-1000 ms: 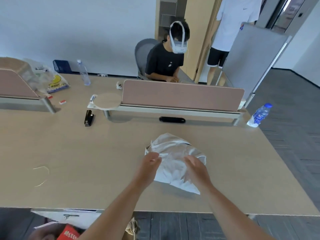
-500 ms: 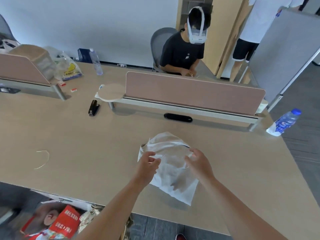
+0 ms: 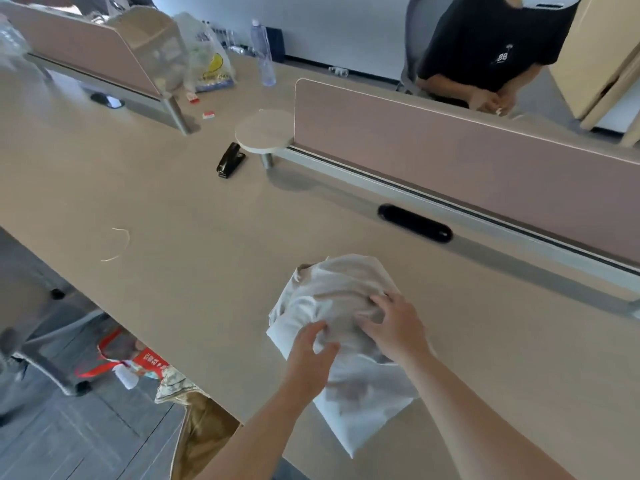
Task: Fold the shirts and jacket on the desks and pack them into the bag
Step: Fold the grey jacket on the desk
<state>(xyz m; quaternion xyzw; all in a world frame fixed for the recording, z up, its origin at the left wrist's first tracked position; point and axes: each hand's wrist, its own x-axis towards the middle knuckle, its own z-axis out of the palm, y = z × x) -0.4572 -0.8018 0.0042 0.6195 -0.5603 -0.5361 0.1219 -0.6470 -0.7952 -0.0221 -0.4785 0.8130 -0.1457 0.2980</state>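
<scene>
Shirt (image 3: 346, 282) runs far-left to near-right

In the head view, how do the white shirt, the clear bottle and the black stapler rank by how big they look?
1. white shirt, nearest the camera.
2. clear bottle, farther off.
3. black stapler.

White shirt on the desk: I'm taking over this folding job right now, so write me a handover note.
Left hand grips the near-left part of the white shirt; right hand presses on top of it, fingers spread.
The shirt lies on the desk, bunched into a rough, half-folded bundle.
A red-handled bag sits on the floor below the desk's near edge.
Done: folding begun only.
Left: finish the fold and pack the shirt into the bag. No other shirt or jacket is clearly in view on this desk.
</scene>
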